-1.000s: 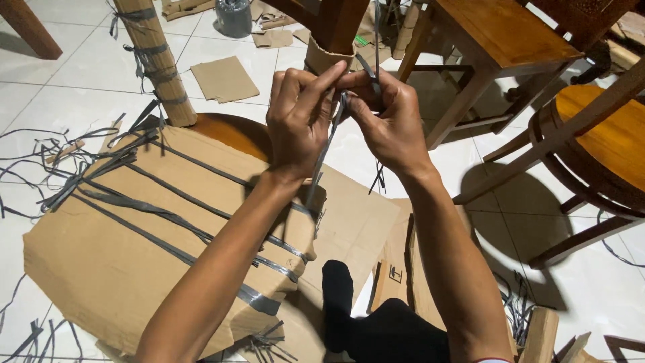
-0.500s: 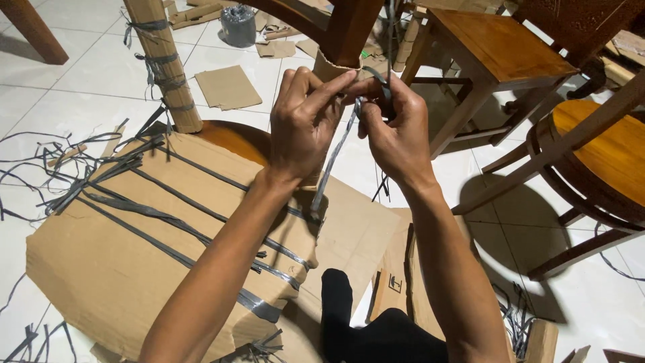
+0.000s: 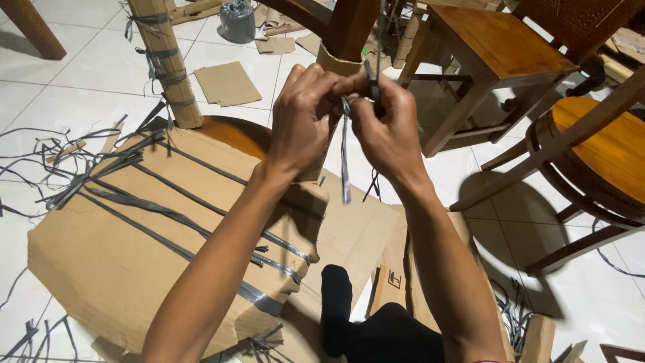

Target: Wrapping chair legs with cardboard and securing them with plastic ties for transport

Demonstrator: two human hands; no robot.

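Left hand [image 3: 304, 121] and right hand [image 3: 386, 128], fingers closed, pinch a grey plastic strap [image 3: 345, 161] between them; its loose end hangs above the strapped cardboard wrapping [image 3: 127, 249], before a wooden leg [image 3: 349, 27]

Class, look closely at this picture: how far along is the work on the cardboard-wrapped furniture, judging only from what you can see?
Looks done: grey strap offcuts litter the tiled floor, and loose cardboard lies about. In hand: the left hand and right hand pinch a grey strap by a wrapped wooden leg. Left: the big cardboard wrap and another leg's wrap are still strapped.
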